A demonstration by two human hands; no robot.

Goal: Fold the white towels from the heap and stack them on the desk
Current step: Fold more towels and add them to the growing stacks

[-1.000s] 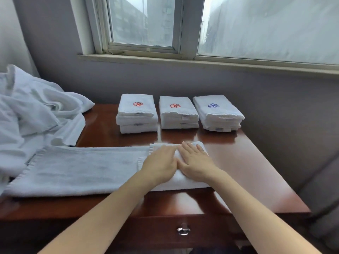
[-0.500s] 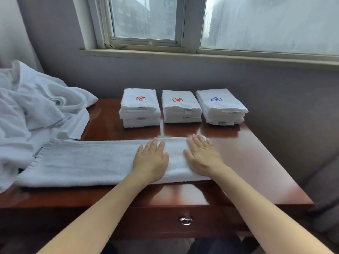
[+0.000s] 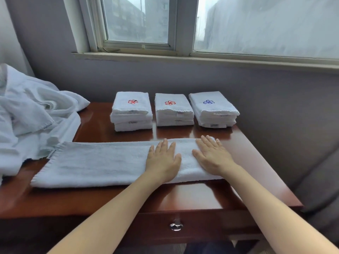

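A long white towel (image 3: 95,162), folded into a strip, lies across the front of the red-brown desk (image 3: 183,197). My left hand (image 3: 163,160) rests flat on its right part, fingers straight. My right hand (image 3: 212,156) presses flat on the strip's right end. Behind them stand three stacks of folded white towels: the left stack (image 3: 131,111) and the middle stack (image 3: 173,110) carry red emblems, the right stack (image 3: 212,109) a blue one. A heap of loose white towels (image 3: 31,118) spills over the desk's left side.
The wall and a window sill (image 3: 183,58) run behind the desk. A drawer with a metal knob (image 3: 176,225) sits under the front edge. A grey upholstered seat (image 3: 319,180) stands close on the right.
My two hands, side by side on the folded right end a second ago, have spread apart and now lie flat. The view has shifted slightly.
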